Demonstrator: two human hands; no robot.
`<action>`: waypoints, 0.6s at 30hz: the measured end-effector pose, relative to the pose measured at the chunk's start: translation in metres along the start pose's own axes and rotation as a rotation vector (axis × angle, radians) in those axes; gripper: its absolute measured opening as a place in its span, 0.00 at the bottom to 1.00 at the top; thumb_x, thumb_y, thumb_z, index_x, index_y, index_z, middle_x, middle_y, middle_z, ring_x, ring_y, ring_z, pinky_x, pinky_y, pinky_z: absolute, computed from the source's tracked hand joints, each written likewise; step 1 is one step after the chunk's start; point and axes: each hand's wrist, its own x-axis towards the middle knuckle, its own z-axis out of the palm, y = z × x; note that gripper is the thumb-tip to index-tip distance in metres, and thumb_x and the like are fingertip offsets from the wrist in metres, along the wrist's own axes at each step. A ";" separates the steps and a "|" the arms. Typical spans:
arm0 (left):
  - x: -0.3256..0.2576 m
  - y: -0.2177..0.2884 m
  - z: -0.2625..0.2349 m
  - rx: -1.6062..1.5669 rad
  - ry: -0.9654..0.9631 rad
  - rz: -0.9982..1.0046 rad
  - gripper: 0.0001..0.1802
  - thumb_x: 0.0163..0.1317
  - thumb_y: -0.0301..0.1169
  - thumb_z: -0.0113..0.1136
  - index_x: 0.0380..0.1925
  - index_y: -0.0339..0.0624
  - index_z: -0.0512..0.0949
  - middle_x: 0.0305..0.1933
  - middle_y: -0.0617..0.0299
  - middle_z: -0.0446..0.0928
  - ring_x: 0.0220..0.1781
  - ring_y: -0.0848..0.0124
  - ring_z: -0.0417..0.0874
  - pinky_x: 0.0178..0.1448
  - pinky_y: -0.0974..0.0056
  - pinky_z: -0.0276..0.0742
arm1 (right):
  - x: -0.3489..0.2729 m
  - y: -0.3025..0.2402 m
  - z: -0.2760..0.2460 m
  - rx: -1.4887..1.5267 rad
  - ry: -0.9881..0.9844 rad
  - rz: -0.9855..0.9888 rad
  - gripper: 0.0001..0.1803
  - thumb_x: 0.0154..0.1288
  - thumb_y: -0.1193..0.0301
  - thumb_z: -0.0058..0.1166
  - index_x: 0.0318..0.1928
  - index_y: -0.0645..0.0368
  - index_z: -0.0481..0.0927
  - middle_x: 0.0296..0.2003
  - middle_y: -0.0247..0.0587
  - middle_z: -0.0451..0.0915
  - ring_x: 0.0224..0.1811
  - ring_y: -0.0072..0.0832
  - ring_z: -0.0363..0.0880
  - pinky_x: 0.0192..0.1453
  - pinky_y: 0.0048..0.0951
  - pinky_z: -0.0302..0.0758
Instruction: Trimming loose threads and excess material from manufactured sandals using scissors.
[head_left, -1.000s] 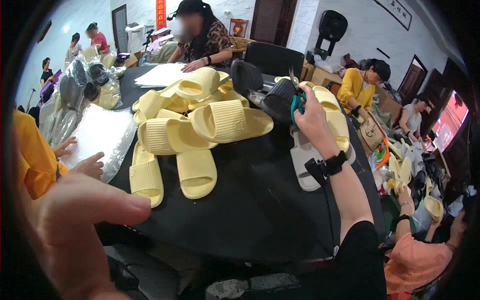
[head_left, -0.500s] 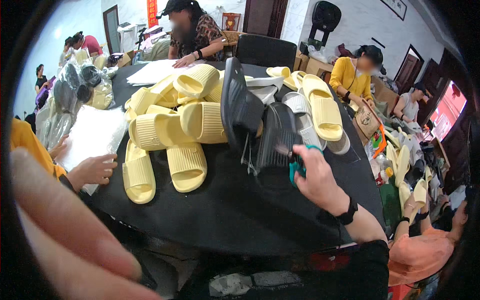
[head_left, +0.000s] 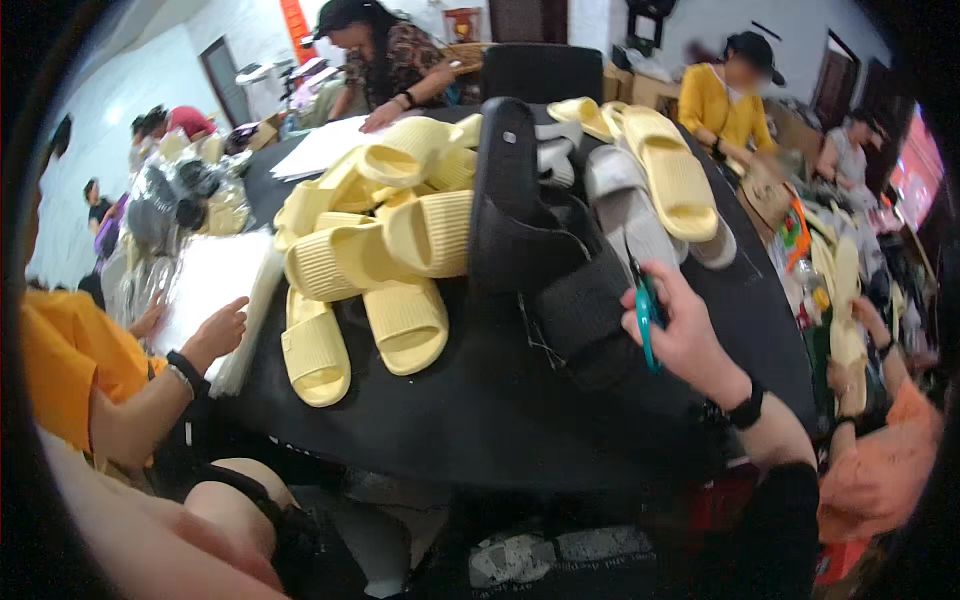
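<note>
The person's right hand [head_left: 680,335] is reaching up from the five o'clock corner of the view toward its centre, the forearm running back down to a dark sleeve at the lower edge. The fingers are curling closed, knuckles facing up and toward nine o'clock, and the wrist is bending slightly inward. A black band is circling that wrist at the four o'clock side of the hand. The left hand cannot be made out; only a blurred, bare stretch of the left arm [head_left: 150,540] is lying across the seven o'clock corner, very close to the lens.
</note>
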 end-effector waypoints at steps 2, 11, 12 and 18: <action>0.015 0.004 0.010 -0.012 -0.042 0.050 0.13 0.55 0.24 0.51 0.42 0.36 0.75 0.40 0.53 0.79 0.37 0.66 0.79 0.46 0.62 0.72 | 0.011 -0.011 -0.006 0.297 -0.074 0.182 0.25 0.60 0.73 0.58 0.56 0.64 0.66 0.33 0.40 0.79 0.34 0.24 0.79 0.39 0.25 0.75; 0.059 0.042 0.101 -0.487 -0.063 0.015 0.15 0.55 0.15 0.49 0.43 0.36 0.78 0.44 0.52 0.80 0.41 0.66 0.81 0.50 0.65 0.72 | 0.004 -0.030 -0.012 1.012 -0.206 0.445 0.23 0.64 0.64 0.55 0.53 0.61 0.64 0.31 0.42 0.78 0.25 0.25 0.80 0.20 0.23 0.76; 0.074 0.023 0.123 -0.274 -0.243 0.124 0.18 0.57 0.21 0.51 0.49 0.30 0.73 0.39 0.54 0.79 0.46 0.66 0.80 0.57 0.63 0.71 | 0.001 -0.025 -0.008 1.060 -0.195 0.448 0.22 0.64 0.64 0.55 0.53 0.60 0.64 0.30 0.43 0.78 0.25 0.26 0.80 0.20 0.23 0.76; 0.085 -0.076 0.223 0.232 -0.435 0.250 0.16 0.57 0.30 0.58 0.46 0.38 0.76 0.46 0.50 0.78 0.52 0.53 0.75 0.54 0.53 0.70 | 0.005 -0.013 0.044 1.181 -0.232 0.483 0.23 0.64 0.62 0.54 0.53 0.59 0.65 0.29 0.43 0.77 0.24 0.28 0.79 0.21 0.26 0.76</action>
